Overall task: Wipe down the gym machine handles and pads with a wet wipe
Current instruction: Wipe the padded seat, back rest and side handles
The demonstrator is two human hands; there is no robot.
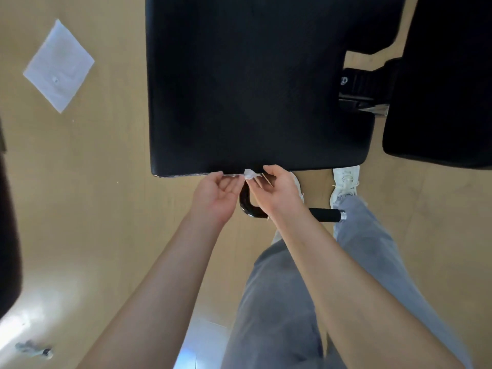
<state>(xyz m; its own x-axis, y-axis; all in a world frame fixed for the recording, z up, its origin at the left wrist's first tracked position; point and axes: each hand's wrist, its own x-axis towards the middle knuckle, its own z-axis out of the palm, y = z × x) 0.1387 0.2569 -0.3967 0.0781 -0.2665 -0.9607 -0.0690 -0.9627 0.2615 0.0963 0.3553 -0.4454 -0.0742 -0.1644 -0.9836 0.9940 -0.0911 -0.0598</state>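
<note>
Nearest the camera, legs in grey-blue jeans (287, 302) are seen from above, and two bare forearms are stretched forward over them. On the wooden floor (106, 209) at the lower left a small greyish object (34, 350) is lying (too blurred to be made out).

The left hand (218, 193) and the right hand (277, 190) are held close together, just short of the near edge of the pad. A small crumpled wet wipe (250, 173) is pinched by the right hand's fingers (266, 173), right at that edge. The left hand is turned palm up, its fingers (233, 182) curled inward towards the thumb. A thin pale strip runs from their tips to the wipe, but whether it is pinched there cannot be told.

Below and between the hands a curved black handle (249, 207) is seen, with a straight black grip ending in a metal collar out to the right. Two white shoes (344, 182) are planted on the floor just beyond it.

Further off, most of the upper view is filled by the large black pad (253, 89). A second black pad (439, 89) stands to its right, and a black and metal bracket (356, 89) is visible between them. Well apart, at the far left, a flat white sheet (58, 65) is lying on the floor.
</note>
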